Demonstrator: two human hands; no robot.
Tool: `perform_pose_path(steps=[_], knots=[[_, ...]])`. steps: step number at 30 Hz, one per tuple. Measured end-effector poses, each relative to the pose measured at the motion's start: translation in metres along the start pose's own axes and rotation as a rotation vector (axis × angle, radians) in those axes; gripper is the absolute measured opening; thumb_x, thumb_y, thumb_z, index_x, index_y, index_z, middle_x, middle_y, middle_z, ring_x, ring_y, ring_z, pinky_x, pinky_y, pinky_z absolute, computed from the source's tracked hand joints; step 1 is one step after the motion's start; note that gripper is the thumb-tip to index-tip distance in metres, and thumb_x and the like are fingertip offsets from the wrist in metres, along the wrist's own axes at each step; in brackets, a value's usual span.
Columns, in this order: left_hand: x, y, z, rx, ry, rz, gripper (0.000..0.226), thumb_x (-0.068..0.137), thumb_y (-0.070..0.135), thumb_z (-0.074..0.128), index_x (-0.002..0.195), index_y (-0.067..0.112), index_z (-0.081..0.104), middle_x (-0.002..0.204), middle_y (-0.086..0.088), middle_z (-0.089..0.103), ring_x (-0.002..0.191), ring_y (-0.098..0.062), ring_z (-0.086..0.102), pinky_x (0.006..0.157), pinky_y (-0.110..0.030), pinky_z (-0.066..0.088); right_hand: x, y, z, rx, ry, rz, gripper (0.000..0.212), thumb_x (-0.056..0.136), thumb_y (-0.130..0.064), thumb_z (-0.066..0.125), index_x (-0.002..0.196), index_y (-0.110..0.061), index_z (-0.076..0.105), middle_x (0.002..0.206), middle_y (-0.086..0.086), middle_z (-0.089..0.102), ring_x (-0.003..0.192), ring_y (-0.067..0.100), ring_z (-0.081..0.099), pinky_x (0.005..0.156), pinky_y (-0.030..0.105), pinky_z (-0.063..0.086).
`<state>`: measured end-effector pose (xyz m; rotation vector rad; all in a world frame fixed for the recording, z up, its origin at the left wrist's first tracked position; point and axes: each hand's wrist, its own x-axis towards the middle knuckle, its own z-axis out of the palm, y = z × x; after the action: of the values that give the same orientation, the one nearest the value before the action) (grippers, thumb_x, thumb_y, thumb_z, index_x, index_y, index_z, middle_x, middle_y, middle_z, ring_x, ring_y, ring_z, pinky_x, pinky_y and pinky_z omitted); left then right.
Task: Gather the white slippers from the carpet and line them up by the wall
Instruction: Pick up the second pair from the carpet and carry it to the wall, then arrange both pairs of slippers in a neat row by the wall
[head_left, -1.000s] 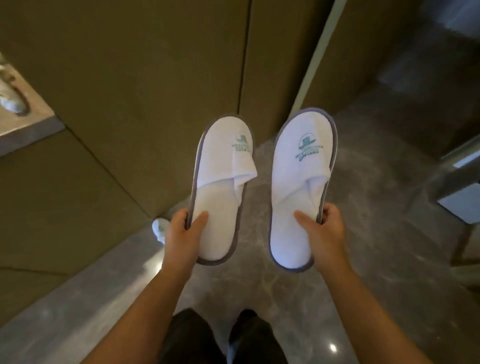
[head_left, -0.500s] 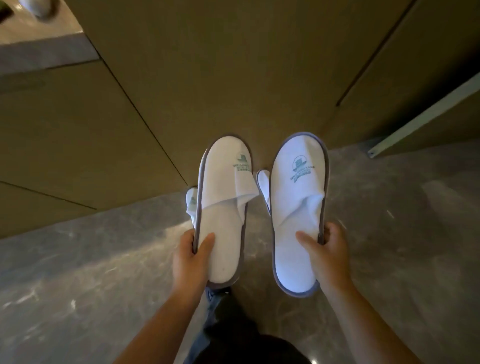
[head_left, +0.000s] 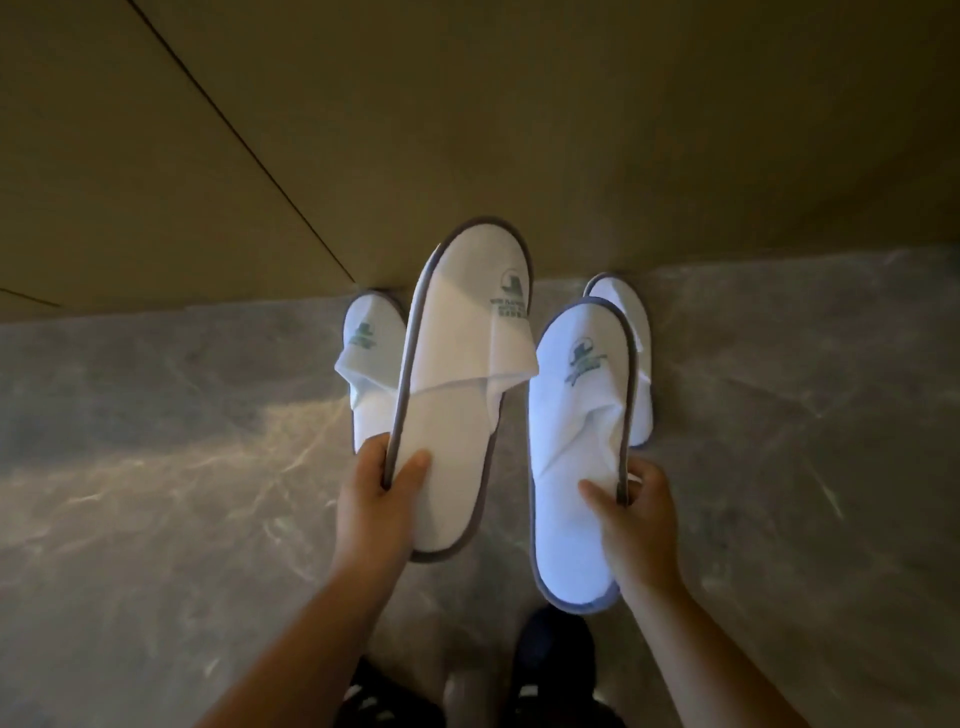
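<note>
Green hat-shaped logo on each white slipper (head_left: 467, 395), lettering beneath apparently too blurred to read

Four white slippers with grey edges and green logos are seen. Two are held up in the air, toes pointing to the wall: the left slipper (head_left: 457, 395) and the right slipper (head_left: 576, 447). Two floor slippers (head_left: 366, 364) (head_left: 636, 358) are set by the wall (head_left: 519, 130)
</note>
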<state>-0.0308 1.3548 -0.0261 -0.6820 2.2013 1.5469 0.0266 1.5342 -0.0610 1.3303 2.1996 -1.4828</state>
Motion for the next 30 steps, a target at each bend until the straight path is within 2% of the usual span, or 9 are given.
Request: perform_pose_path(steps=[3,7,12,16,18,20,25,27,30], knots=[[0.049,-0.05,0.029,-0.002,-0.04,-0.01,0.004,0.084,0.015,0.055,0.084,0.019,0.055,0.077,0.003,0.057,0.074,-0.017,0.052,0.064,-0.032,0.043,0.049,0.046,0.047,0.016,-0.023,-0.041,0.038,0.075,-0.015,0.067,0.107,-0.002,0.05,0.102,0.015,0.063,0.09,0.027,0.06,0.071,0.029,0.048],[0.125,-0.1,0.049,0.045,-0.069,0.096,0.015,0.083,0.017,0.056,0.073,0.028,0.052,0.073,0.006,0.055,0.069,-0.009,0.051,0.059,-0.026,0.04,0.119,0.081,0.098,0.078,0.002,-0.094,0.042,0.076,-0.014,0.067,0.113,-0.004,0.05,0.112,0.011,0.061,0.092,0.02,0.056,0.069,0.018,0.044],[0.176,-0.147,0.07,0.102,-0.076,0.165,0.012,0.082,0.024,0.056,0.074,0.031,0.051,0.076,0.011,0.057,0.072,-0.004,0.052,0.056,-0.021,0.036,0.186,0.106,0.126,0.056,0.135,-0.254,0.049,0.075,-0.008,0.066,0.119,0.002,0.047,0.12,0.018,0.059,0.105,0.028,0.056,0.083,0.024,0.042],[0.166,-0.162,0.074,0.104,-0.121,0.122,0.006,0.081,0.028,0.055,0.078,0.031,0.051,0.082,0.011,0.057,0.077,-0.006,0.054,0.057,-0.021,0.039,0.186,0.111,0.127,-0.071,0.139,-0.322,0.065,0.074,-0.012,0.068,0.129,0.0,0.035,0.135,0.019,0.047,0.123,0.032,0.046,0.106,0.043,0.037],[0.155,-0.16,0.069,0.105,-0.136,0.112,0.007,0.081,0.027,0.056,0.078,0.031,0.051,0.083,0.011,0.057,0.078,-0.005,0.053,0.057,-0.02,0.039,0.175,0.106,0.126,-0.12,0.158,-0.386,0.065,0.075,-0.016,0.067,0.13,-0.003,0.035,0.138,0.018,0.044,0.126,0.03,0.043,0.109,0.042,0.034],[0.146,-0.152,0.064,0.102,-0.124,0.12,0.009,0.082,0.025,0.056,0.077,0.031,0.051,0.083,0.011,0.057,0.078,-0.005,0.053,0.057,-0.019,0.038,0.162,0.095,0.13,-0.062,0.077,-0.385,0.056,0.079,-0.016,0.063,0.128,-0.007,0.039,0.137,0.015,0.045,0.124,0.026,0.044,0.104,0.032,0.034],[0.139,-0.136,0.05,0.018,-0.093,0.139,0.01,0.082,0.022,0.056,0.079,0.031,0.053,0.082,0.01,0.058,0.079,-0.007,0.055,0.06,-0.02,0.041,0.126,0.063,0.161,0.202,-0.339,-0.257,0.036,0.081,-0.025,0.059,0.114,-0.026,0.043,0.119,0.002,0.056,0.097,0.012,0.058,0.086,0.028,0.05],[0.139,-0.139,0.039,-0.034,-0.082,0.127,0.012,0.081,0.019,0.058,0.082,0.03,0.054,0.085,0.005,0.062,0.082,-0.012,0.059,0.066,-0.024,0.048,0.116,0.053,0.177,0.24,-0.375,-0.336,0.04,0.08,-0.027,0.06,0.117,-0.026,0.045,0.111,-0.004,0.062,0.091,0.012,0.065,0.073,0.023,0.056],[0.142,-0.149,0.01,-0.049,-0.051,0.088,0.027,0.079,0.015,0.061,0.099,0.028,0.047,0.094,-0.002,0.061,0.086,-0.016,0.061,0.07,-0.028,0.053,0.101,0.043,0.203,0.272,-0.41,-0.432,0.034,0.08,-0.026,0.06,0.104,-0.042,0.043,0.098,-0.024,0.056,0.084,-0.001,0.062,0.058,0.006,0.05]])
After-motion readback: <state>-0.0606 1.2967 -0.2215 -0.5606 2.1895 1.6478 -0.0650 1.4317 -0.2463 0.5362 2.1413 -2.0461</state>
